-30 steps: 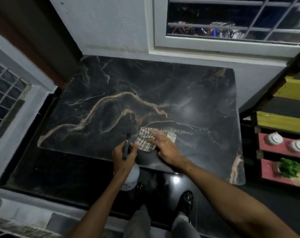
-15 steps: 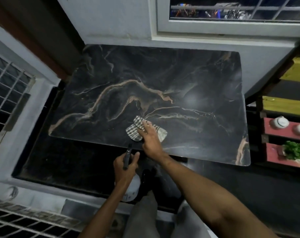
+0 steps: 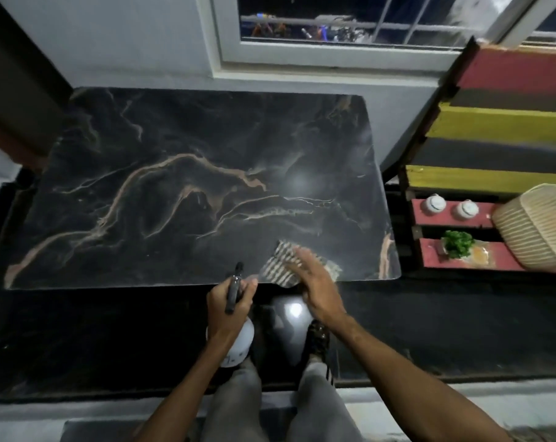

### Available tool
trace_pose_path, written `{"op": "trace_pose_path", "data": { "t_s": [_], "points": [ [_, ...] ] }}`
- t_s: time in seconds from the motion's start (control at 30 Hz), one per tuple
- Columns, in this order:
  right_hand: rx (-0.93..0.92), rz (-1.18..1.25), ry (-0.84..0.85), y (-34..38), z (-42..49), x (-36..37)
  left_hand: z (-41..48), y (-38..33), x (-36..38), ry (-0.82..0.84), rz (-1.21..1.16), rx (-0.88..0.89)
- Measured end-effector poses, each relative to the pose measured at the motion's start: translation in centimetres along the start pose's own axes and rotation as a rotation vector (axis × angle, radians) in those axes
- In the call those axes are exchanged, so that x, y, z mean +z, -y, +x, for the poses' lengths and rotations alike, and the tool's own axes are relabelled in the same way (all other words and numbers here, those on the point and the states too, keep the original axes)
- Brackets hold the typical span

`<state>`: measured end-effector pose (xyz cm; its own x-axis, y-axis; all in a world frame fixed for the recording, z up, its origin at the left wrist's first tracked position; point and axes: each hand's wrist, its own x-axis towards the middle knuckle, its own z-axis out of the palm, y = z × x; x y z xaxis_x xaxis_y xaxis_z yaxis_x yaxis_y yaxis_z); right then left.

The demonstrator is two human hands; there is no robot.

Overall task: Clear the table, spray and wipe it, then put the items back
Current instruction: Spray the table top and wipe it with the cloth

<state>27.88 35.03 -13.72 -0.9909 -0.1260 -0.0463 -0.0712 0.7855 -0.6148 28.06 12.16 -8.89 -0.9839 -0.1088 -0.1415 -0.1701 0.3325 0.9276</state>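
Note:
A black marble table (image 3: 181, 193) with tan veins fills the middle of the head view and carries nothing but a checked cloth (image 3: 281, 264) near its front edge, right of centre. My right hand (image 3: 316, 287) presses flat on that cloth, fingers straight. My left hand (image 3: 230, 309) grips a white spray bottle (image 3: 240, 344) with a black nozzle, held just in front of the table's front edge, to the left of the cloth.
A painted pallet shelf (image 3: 499, 122) stands right of the table, holding two small white jars (image 3: 450, 207), a green plant (image 3: 458, 244) and a woven basket (image 3: 534, 224). A white wall with a barred window (image 3: 350, 30) backs the table. The dark floor (image 3: 95, 339) lies in front.
My right hand has slid the cloth to the right along the table's front edge. My left hand keeps holding the spray bottle in front of the table. The view has shifted.

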Motion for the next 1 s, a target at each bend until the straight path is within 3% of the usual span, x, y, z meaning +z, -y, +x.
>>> {"op": "trace_pose_path", "data": {
  "t_s": [0.1,0.13,0.2,0.33,0.47,0.53,0.67,0.83,1.0],
  "points": [
    [0.408,0.074,-0.293,-6.2,-1.2,-4.9,-0.6,-1.3,3.7,0.056,-0.035,0.009],
    [0.454,0.095,-0.337,-6.8,-1.6,-5.4,-0.8,-1.6,4.7,0.077,-0.033,0.018],
    [0.414,0.072,-0.281,-6.1,-2.6,-5.2,-1.2,-2.3,6.6,0.122,-0.014,0.063],
    [0.155,0.051,-0.187,-8.5,-4.0,-6.1,-1.7,-3.7,10.3,0.197,0.012,0.087],
    [0.421,0.186,-0.367,-12.4,-1.0,-9.6,-1.7,-4.4,12.9,0.246,0.028,0.062],
    [0.391,0.180,-0.350,-11.3,-1.7,-8.8,-1.4,-5.2,14.0,0.253,0.039,0.060],
    [0.157,0.153,-0.242,-11.1,-5.5,-7.1,0.1,-7.6,15.1,0.237,0.027,0.054],
    [0.384,0.235,-0.258,-13.8,3.9,-10.9,3.0,-10.8,16.4,0.166,0.027,0.094],
    [0.296,0.356,-0.253,-14.2,9.6,-16.5,7.6,-15.3,18.8,0.124,0.014,0.130]
  ]
}}
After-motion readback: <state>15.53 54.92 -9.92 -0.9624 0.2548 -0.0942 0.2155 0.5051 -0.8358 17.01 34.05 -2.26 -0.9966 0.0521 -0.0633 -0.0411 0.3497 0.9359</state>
